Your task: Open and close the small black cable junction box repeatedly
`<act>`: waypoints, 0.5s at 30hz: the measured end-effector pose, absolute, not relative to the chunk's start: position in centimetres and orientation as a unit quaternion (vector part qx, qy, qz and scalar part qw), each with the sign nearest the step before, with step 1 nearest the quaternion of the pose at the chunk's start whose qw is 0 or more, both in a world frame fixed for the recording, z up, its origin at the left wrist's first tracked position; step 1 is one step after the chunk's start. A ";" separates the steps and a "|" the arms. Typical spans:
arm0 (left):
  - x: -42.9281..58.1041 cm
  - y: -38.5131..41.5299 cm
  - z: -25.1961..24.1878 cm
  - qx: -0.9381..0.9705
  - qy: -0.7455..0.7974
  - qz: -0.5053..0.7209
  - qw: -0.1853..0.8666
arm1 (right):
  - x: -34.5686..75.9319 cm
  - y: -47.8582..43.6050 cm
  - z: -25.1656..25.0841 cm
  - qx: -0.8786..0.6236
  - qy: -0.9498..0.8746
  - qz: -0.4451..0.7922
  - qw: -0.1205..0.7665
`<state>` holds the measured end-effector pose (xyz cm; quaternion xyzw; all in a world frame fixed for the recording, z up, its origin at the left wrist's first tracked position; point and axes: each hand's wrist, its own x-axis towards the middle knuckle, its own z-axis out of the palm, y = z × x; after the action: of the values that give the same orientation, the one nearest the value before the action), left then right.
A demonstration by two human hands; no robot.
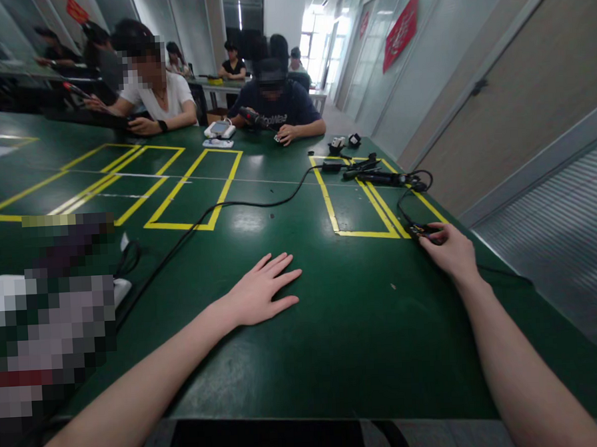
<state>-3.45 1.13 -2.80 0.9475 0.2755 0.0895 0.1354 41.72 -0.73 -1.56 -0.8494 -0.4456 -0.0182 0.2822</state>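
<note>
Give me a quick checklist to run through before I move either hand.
1. Left hand free: ok, palm down on the green table.
2. Right hand gripping the small black object: ok, held between thumb and fingers.
3. Long black cable out of the way: not ok, it runs across the table.
4. Black rod-like tool off the yellow tape: not ok, it lies across it.
5. Nearest co-worker's hand apart from yours: ok, across the table.
6. Small object's connections secure: cannot tell.
</note>
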 end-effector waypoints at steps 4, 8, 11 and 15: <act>-3.5 1.2 -2.9 0.948 0.274 0.090 0.134 | 41.6 -0.5 -1.6 -0.841 -0.458 -0.047 0.285; -3.5 1.2 -2.9 0.949 0.274 0.090 0.130 | 41.4 -0.5 -1.5 -0.836 -0.470 -0.078 0.274; -3.5 1.2 -2.9 0.948 0.274 0.091 0.137 | 41.0 -0.7 -1.3 -0.841 -0.459 -0.067 0.279; -3.5 1.2 -3.0 0.947 0.270 0.104 0.137 | 40.6 -1.0 -1.0 -0.852 -0.426 -0.060 0.298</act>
<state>-3.54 1.20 -3.02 0.9471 0.2705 0.1045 0.1373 40.58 -0.95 -0.96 -0.8521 -0.4263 -0.0604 0.2976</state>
